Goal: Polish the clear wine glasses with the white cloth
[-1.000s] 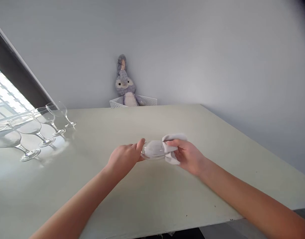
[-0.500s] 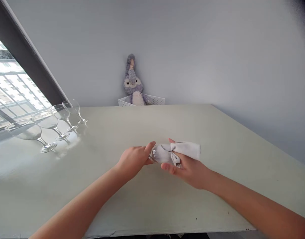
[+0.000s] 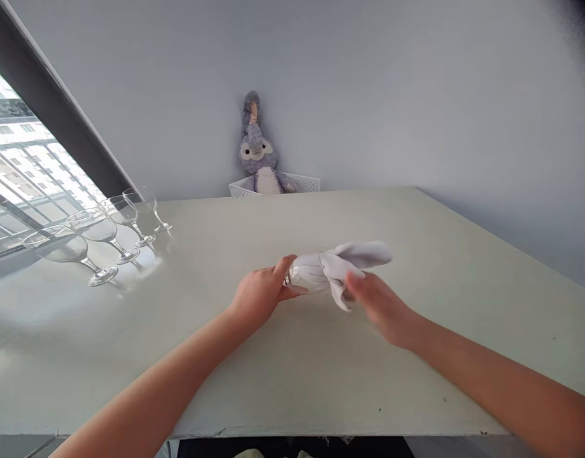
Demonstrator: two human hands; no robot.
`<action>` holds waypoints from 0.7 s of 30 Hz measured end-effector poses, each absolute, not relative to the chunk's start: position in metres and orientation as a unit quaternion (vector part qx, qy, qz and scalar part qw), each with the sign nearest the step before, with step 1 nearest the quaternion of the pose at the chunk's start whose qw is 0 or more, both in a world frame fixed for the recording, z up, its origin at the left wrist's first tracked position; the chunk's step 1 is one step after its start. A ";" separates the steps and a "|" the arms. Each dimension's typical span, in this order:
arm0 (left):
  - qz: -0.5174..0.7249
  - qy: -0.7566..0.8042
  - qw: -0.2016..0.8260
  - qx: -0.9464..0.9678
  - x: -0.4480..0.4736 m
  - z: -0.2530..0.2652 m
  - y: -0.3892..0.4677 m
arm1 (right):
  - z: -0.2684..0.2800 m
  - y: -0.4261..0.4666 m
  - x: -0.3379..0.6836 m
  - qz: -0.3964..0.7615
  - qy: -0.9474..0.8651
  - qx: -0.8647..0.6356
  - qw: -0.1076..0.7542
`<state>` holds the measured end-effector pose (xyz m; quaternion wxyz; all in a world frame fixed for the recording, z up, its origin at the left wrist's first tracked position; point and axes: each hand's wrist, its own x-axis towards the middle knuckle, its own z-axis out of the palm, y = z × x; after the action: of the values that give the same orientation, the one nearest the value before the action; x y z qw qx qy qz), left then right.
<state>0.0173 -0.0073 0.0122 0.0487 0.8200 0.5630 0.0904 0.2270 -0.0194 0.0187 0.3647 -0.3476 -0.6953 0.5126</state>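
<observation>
My left hand (image 3: 261, 292) is closed around the left end of a clear glass (image 3: 311, 278) that lies on its side above the table; its stem or base is hidden by the fingers. A white cloth (image 3: 366, 253) is stuffed into the bowl and spreads out past the rim on the right. With thumb and fingers my right hand (image 3: 382, 308) pinches a fold of that cloth just outside the rim, slightly smeared by motion. The ends of some fingers are hidden behind the cloth.
Several clear stemmed glasses (image 3: 94, 226) stand in a row on the pale table (image 3: 282, 375) at the left, by the window (image 3: 20, 159). Past the far edge, a plush rabbit (image 3: 258, 152) sits in a white perforated basket (image 3: 304, 183) against the wall.
My right hand was spread beneath the glass and cloth; now it grips the cloth at the rim. The cloth has bunched and twisted. My left hand keeps its hold, and the view has shifted slightly.
</observation>
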 end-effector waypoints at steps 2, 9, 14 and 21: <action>0.102 0.560 0.067 0.819 0.015 0.013 -0.008 | 0.021 -0.020 0.228 0.395 -0.807 -0.325 0.295; 0.106 0.498 -0.129 0.851 0.003 0.014 -0.005 | 0.031 -0.020 0.231 0.290 -0.850 -0.363 0.248; 0.118 0.465 -0.156 0.863 0.004 0.012 -0.006 | 0.029 -0.006 0.247 0.574 -0.706 -0.342 0.237; 0.076 0.543 -0.081 0.832 0.010 0.011 -0.006 | 0.029 -0.017 0.234 0.571 -0.704 -0.331 0.263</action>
<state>0.0101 -0.0063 0.0112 -0.0811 0.8324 0.5429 0.0758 0.2341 -0.0169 0.0287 0.2632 -0.3308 -0.7036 0.5712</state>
